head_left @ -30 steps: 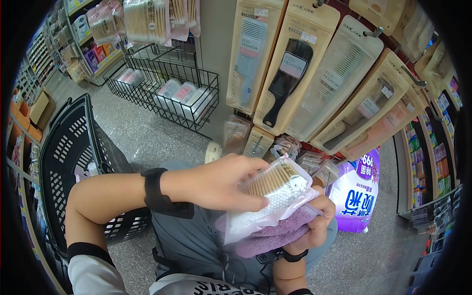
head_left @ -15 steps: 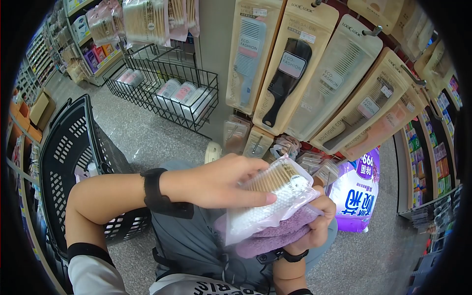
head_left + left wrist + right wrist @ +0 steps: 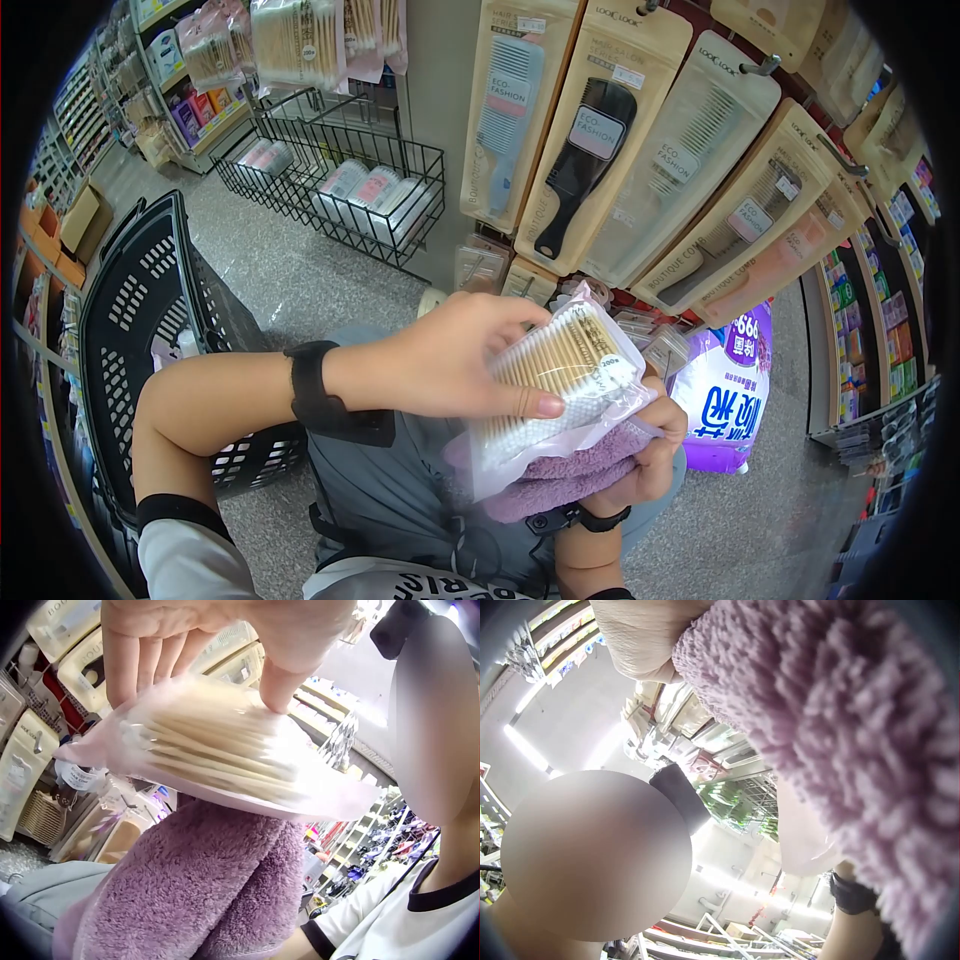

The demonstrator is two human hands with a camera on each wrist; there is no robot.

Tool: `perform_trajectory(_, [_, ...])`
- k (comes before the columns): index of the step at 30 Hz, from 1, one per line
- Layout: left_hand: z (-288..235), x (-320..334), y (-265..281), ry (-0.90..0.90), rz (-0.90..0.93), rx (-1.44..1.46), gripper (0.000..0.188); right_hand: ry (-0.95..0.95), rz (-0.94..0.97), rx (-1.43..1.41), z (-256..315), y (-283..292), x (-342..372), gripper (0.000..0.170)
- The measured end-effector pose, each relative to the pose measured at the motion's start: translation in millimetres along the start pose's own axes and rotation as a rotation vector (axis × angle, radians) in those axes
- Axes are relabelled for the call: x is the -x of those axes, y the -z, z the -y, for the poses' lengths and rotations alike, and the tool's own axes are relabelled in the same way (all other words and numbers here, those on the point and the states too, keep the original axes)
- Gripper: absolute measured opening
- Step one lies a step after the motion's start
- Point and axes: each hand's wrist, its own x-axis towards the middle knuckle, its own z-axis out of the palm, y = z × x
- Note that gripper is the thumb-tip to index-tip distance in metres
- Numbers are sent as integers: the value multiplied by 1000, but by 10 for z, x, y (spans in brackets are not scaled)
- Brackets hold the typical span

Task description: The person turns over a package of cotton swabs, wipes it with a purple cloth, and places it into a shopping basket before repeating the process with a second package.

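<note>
In the head view my left hand (image 3: 445, 355) grips a clear pink-edged pack of cotton swabs (image 3: 570, 375), thumb across its front. The left wrist view has the fingers and thumb of that hand (image 3: 229, 619) around the pack (image 3: 210, 746), above a folded purple fluffy cloth (image 3: 187, 877). My right hand (image 3: 652, 458) holds this cloth (image 3: 565, 475) beneath the pack, fingers curled at the right edge. Whether it also grips the pack's edge, I cannot tell. The right wrist view is largely filled by the cloth (image 3: 825, 742), with part of the hand (image 3: 645, 637) at the top.
A black shopping basket (image 3: 130, 300) stands at my left. Combs in packets (image 3: 590, 150) hang on hooks ahead, and a wire rack (image 3: 415, 165) holds white rolls. Beyond my right knee a purple-and-white bag (image 3: 725, 400) stands on the floor. More swab packs (image 3: 300, 45) hang at the upper left.
My left hand and the swab pack have moved slightly up and right, and the pack's front has turned more toward the head camera. The right hand has shifted only slightly, still holding the cloth.
</note>
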Motion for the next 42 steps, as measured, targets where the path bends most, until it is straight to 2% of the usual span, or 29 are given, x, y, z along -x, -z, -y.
perform_trajectory(6, [21, -22, 0, 38, -73, 32, 59, -9, -5, -21, 9, 31, -29, 20])
perform_trajectory(11, [28, -50, 16, 70, -99, 119, 53, -51, -88, -89, 2, 48, -5, 20])
perform_trajectory(14, [39, -65, 27, 151, -37, 226, 57, -69, -171, -227, -68, 128, 19, 20])
perform_trajectory(18, [115, -76, -41, 163, 5, 285, 67, -178, -252, -302, -101, 271, 33, 22])
perform_trajectory(20, [128, -52, -82, 188, -8, 320, 72, -213, -301, -309, -135, 317, 53, 23])
perform_trajectory(24, [29, -34, -10, 289, 107, 527, 73, -222, -437, -283, -158, 230, 49, 24])
perform_trajectory(26, [32, -70, 35, 280, 234, 616, 69, -226, -302, -338, -96, 213, 26, 22])
perform_trajectory(28, [36, -59, 21, 207, 167, 620, 60, -234, -219, -332, -56, 219, -6, 21])
perform_trajectory(30, [2, -52, 26, 170, 98, 620, 51, -165, -158, -278, -23, 138, -99, 19])
perform_trajectory(33, [-26, -52, 31, 80, 14, 621, 52, -128, -187, 44, -7, 72, -176, 17])
perform_trajectory(34, [-66, -46, 43, 94, -16, 654, 60, -95, -224, -47, -20, 19, -214, 16])
perform_trajectory(37, [-92, -45, 62, 45, -123, 629, 61, -94, -233, -139, -39, 63, -289, 15])
perform_trajectory(38, [-85, -44, 63, -4, -158, 610, 62, -93, -190, -120, -23, 93, -295, 15])
perform_trajectory(41, [-139, -16, 61, -79, -199, 625, 61, -104, 108, -195, 10, 268, -297, 18])
perform_trajectory(42, [-149, -11, 59, -96, -200, 623, 61, -149, 137, -124, 45, 307, -290, 23])
